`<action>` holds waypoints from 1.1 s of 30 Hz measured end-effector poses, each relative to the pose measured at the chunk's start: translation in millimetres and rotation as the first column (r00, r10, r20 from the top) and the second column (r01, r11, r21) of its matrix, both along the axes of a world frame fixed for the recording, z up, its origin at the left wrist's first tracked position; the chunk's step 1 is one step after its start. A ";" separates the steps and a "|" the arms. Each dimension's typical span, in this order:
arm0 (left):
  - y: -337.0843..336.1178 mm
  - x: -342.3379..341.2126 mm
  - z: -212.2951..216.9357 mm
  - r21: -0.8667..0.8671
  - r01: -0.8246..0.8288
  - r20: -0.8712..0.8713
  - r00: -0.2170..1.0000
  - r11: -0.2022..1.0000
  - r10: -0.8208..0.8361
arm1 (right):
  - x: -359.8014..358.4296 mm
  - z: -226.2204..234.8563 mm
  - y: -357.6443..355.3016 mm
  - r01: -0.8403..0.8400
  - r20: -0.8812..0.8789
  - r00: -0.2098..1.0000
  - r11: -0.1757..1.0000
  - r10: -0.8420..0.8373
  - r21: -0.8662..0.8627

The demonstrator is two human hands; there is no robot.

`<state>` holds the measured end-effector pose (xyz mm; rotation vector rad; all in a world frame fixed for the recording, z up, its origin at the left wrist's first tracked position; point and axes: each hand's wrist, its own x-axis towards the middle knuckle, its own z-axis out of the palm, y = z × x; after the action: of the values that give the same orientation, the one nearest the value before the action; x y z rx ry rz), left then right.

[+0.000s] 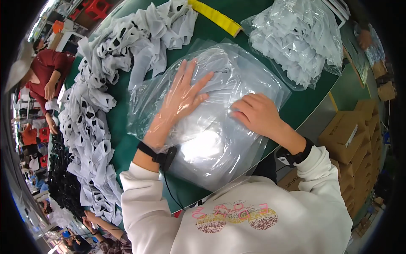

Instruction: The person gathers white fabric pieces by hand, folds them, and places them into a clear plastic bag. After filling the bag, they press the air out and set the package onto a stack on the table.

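Note:
A stack of large clear plastic bags (237,148) lies spread on the green table in front of me, with a bright glare on its lower half. My left hand (184,95) is flat on the upper left of the stack, fingers spread. Clear film shows over its wrist and seems to cover part of the hand. My right hand (257,113) is at the right side of the stack, its fingers bent together in a pinch at the plastic. Its fingertips are partly hidden, but the bag film is what lies at them.
Long heaps of white fabric pieces (91,106) with dark spots line the table's left and far side, beside a black pile (63,178). A filled clear bag (296,40) and a yellow strip (215,17) lie farther off. Cardboard boxes (344,135) stand right; co-workers sit left.

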<state>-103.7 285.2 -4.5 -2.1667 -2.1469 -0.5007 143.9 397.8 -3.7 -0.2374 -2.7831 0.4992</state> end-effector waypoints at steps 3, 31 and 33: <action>3.3 2.0 -12.7 -0.028 0.090 -0.010 0.996 0.996 -0.090 | -59.0 38.4 -0.8 0.036 -0.290 0.957 0.996 -0.010 0.087; -19.9 50.1 -12.9 -0.122 -0.405 -0.043 0.914 0.906 0.403 | -59.0 -7.9 6.1 0.216 0.090 0.974 0.970 -0.206 -0.114; -42.4 42.6 -12.5 -0.020 -0.328 0.024 0.944 0.944 0.328 | -73.7 -0.2 0.4 0.218 0.177 0.965 0.969 -0.196 -0.114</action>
<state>-61.1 242.8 -17.0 -1.7598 -2.4641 -0.4893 70.2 398.2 -3.9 -0.6200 -2.8402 0.6375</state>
